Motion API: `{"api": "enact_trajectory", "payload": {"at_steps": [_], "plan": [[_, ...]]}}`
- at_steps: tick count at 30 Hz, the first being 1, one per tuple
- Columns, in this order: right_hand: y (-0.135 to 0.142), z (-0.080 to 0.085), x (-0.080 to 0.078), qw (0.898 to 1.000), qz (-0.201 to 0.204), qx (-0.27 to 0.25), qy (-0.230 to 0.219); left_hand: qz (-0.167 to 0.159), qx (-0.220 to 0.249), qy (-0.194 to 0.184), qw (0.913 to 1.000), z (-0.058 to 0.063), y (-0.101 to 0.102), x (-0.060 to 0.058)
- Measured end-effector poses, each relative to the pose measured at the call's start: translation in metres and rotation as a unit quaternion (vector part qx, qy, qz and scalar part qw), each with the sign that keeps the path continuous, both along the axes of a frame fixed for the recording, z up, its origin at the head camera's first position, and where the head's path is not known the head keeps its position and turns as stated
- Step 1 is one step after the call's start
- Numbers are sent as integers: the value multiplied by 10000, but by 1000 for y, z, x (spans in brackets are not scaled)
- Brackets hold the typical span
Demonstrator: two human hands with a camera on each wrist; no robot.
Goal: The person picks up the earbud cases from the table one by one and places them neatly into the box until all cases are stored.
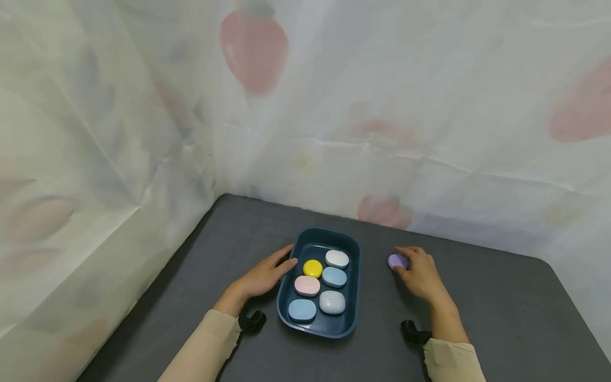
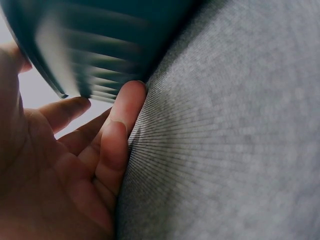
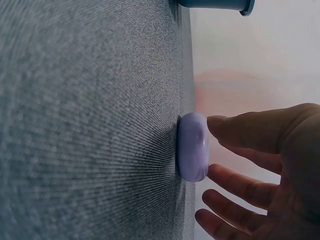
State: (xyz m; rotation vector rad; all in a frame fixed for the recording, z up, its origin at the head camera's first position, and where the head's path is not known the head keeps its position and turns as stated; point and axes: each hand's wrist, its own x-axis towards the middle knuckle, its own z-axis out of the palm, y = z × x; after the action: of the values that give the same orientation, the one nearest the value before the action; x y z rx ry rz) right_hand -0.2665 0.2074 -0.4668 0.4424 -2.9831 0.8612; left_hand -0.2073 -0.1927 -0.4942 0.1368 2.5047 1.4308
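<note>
A dark teal tray (image 1: pixel 319 330) with raised walls rests on the grey table. My left hand (image 1: pixel 264 275) holds its left side, the thumb over the rim and the fingers along the ribbed outer wall (image 2: pixel 100 65). To the right of the tray, a small glossy purple rounded case (image 3: pixel 193 147) lies on the table. Around it my right hand (image 1: pixel 420 273) is spread, the thumb and fingers close to its edges. Inside the tray sit a white oval case (image 1: pixel 337 259), a yellow round one (image 1: pixel 312 268), a pink one (image 1: pixel 307 286), a greyish-white one (image 1: pixel 332 302) and two light blue ones (image 1: pixel 302 310).
A pale curtain (image 1: pixel 406 95) printed with strawberries hangs behind the table and along its left side. Grey cloth (image 1: pixel 501 297) covers the tabletop. Black straps (image 1: pixel 416 334) circle both wrists below the beige sleeves.
</note>
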Motion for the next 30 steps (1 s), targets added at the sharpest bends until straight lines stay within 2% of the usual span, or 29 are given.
{"api": "enact_trajectory", "payload": {"at_steps": [30], "plan": [[-4, -7, 0, 9996, -33, 256, 72, -13, 17, -1, 10000, 1, -1, 0]]}}
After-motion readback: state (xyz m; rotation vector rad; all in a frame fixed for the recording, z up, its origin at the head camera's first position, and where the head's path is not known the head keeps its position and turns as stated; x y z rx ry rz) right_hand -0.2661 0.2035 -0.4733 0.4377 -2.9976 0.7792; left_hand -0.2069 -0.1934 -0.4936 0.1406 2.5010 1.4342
